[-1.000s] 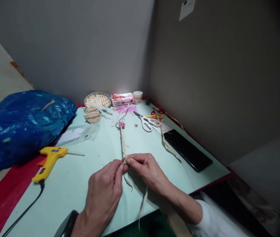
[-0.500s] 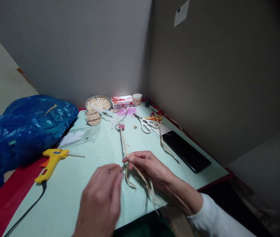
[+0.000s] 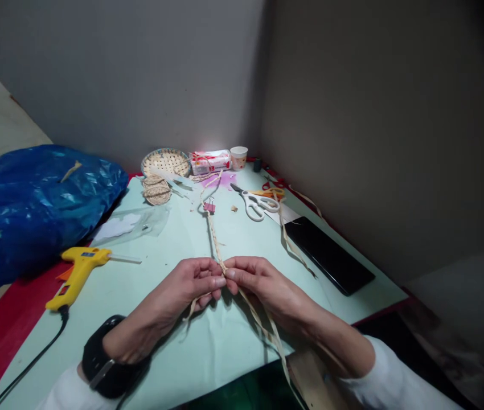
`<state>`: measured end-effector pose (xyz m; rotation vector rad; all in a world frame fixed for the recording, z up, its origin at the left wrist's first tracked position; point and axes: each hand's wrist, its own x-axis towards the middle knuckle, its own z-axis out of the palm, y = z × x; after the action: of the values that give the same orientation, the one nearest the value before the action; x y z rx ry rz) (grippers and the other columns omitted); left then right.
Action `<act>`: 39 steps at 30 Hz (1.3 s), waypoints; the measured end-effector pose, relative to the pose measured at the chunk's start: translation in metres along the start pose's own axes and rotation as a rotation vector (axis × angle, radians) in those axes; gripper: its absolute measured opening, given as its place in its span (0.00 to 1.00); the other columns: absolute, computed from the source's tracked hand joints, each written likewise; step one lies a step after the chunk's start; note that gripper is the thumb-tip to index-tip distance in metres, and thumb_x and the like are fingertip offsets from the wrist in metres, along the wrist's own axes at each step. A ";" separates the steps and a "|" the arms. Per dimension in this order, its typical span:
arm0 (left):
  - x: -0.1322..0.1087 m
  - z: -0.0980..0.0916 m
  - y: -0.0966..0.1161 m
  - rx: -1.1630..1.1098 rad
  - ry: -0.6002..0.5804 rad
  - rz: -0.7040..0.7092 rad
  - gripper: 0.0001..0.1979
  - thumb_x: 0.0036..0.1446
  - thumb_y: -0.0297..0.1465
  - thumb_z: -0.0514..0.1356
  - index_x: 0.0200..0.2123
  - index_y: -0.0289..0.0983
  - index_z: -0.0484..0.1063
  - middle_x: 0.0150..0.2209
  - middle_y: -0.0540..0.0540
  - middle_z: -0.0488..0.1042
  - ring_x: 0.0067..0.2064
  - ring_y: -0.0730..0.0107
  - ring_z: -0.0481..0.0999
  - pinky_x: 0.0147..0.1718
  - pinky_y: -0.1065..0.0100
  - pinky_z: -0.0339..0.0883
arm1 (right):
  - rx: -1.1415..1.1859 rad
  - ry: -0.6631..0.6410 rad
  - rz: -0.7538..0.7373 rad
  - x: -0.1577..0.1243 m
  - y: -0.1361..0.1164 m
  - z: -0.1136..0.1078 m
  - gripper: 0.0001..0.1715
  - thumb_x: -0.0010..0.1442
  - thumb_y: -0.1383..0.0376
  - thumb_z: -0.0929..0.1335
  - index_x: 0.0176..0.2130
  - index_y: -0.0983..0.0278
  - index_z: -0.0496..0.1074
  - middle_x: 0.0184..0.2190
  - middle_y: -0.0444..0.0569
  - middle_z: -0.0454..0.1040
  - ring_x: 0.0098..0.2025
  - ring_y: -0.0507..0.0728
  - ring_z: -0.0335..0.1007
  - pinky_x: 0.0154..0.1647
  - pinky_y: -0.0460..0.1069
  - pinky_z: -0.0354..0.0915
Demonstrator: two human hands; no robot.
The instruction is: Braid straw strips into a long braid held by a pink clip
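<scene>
A thin braid of pale straw-like strands (image 3: 213,234) runs from a pink binder clip (image 3: 209,208) toward me. At its near end my left hand (image 3: 195,283) pinches a strand between thumb and fingers, a loose tail hanging below. My right hand (image 3: 255,280) grips the braid right beside it, the thumbs nearly touching. Long loose strands (image 3: 267,327) trail from under the right hand over the table's front edge. Beyond the clip the braid continues in a curve toward the back.
A yellow glue gun (image 3: 77,276) with a cord lies left, near a blue plastic bag (image 3: 49,205). White-handled scissors (image 3: 254,204) and a black phone-like slab (image 3: 329,253) are at right. Farther back stand a woven basket (image 3: 165,163), a pink-white packet (image 3: 210,162) and a paper cup (image 3: 238,158).
My left hand has moved up and right from the lower left to meet the right hand at the braid, taking a strand. The view has shifted slightly.
</scene>
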<state>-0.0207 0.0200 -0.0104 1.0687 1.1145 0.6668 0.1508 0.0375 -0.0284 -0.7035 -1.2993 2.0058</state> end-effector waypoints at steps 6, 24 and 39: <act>0.002 -0.002 -0.001 -0.002 0.003 -0.031 0.08 0.54 0.32 0.61 0.31 0.31 0.71 0.24 0.49 0.70 0.18 0.83 0.59 0.17 0.77 0.52 | -0.298 0.114 -0.032 -0.006 -0.001 0.000 0.09 0.65 0.61 0.63 0.43 0.64 0.63 0.26 0.41 0.66 0.31 0.51 0.63 0.37 0.47 0.58; -0.006 0.027 -0.016 -0.146 0.172 -0.044 0.13 0.61 0.40 0.53 0.27 0.39 0.61 0.15 0.61 0.47 0.16 0.81 0.41 0.13 0.74 0.37 | -0.930 0.201 -0.115 -0.018 0.003 0.005 0.09 0.68 0.64 0.58 0.36 0.63 0.62 0.27 0.43 0.72 0.28 0.51 0.65 0.31 0.47 0.58; -0.008 0.025 -0.018 -0.205 0.226 -0.016 0.15 0.58 0.40 0.58 0.25 0.36 0.67 0.14 0.60 0.48 0.18 0.81 0.42 0.16 0.72 0.38 | -1.540 0.575 -0.870 -0.031 0.032 0.032 0.08 0.61 0.75 0.62 0.34 0.69 0.71 0.21 0.46 0.62 0.24 0.53 0.55 0.25 0.49 0.49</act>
<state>-0.0017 -0.0018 -0.0220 0.8230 1.2176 0.8855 0.1413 -0.0141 -0.0432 -0.9406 -2.0612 -0.1447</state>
